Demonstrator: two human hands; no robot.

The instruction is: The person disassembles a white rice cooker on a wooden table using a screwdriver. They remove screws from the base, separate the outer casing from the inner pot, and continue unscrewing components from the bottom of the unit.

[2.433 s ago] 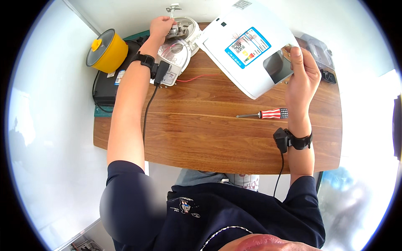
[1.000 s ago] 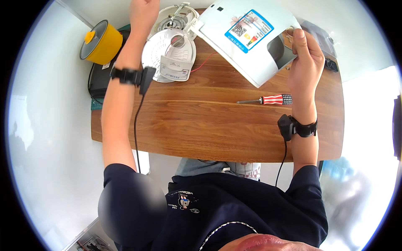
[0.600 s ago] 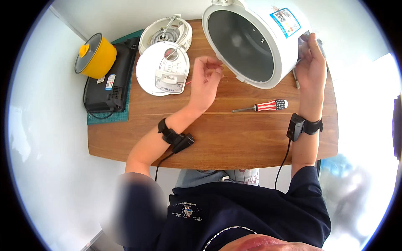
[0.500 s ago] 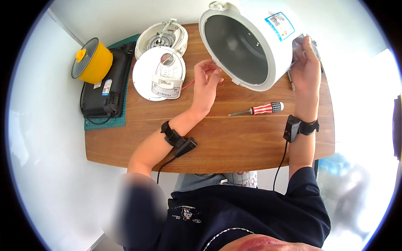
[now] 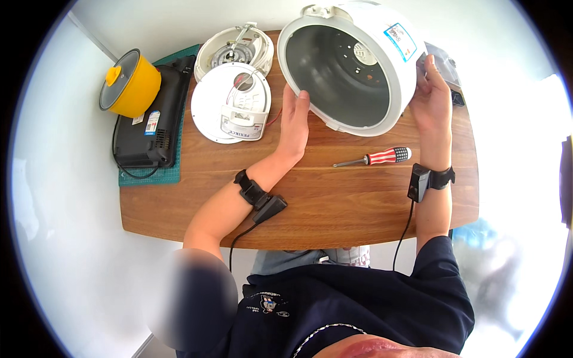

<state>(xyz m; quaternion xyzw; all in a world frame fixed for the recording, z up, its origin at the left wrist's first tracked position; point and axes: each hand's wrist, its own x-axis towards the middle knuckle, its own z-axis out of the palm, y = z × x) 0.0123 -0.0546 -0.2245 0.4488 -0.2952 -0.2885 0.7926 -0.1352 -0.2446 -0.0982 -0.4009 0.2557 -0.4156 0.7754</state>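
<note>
A white rice cooker body [image 5: 406, 77] is tipped over between my hands, its round mouth turned toward me and slightly left. Its grey inner wall shows, with holes and a pale slotted patch at the bottom. My left hand [image 5: 294, 122] lies along the left rim, fingers stretched up against the shell and partly behind it. On the opposite side, my right hand [image 5: 431, 95] grips the base edge, some fingertips hidden behind the shell. Below the rim, a screwdriver [image 5: 376, 157] with a striped, dotted handle lies on the wooden table [image 5: 268, 209].
At the back left are a white cooker base [image 5: 262, 51] with exposed metal parts and a round white cover [image 5: 209, 107] with a control panel and wires. Farther left, a yellow pot [image 5: 140, 86] rests on a black appliance [image 5: 134, 149] over a green mat [image 5: 170, 174]. A clear container [image 5: 444, 62] stands back right.
The cooker body has turned more toward me, baring its inner bottom. My left hand has gone from bent, gathered fingers by the lower rim to straight fingers against the left rim.
</note>
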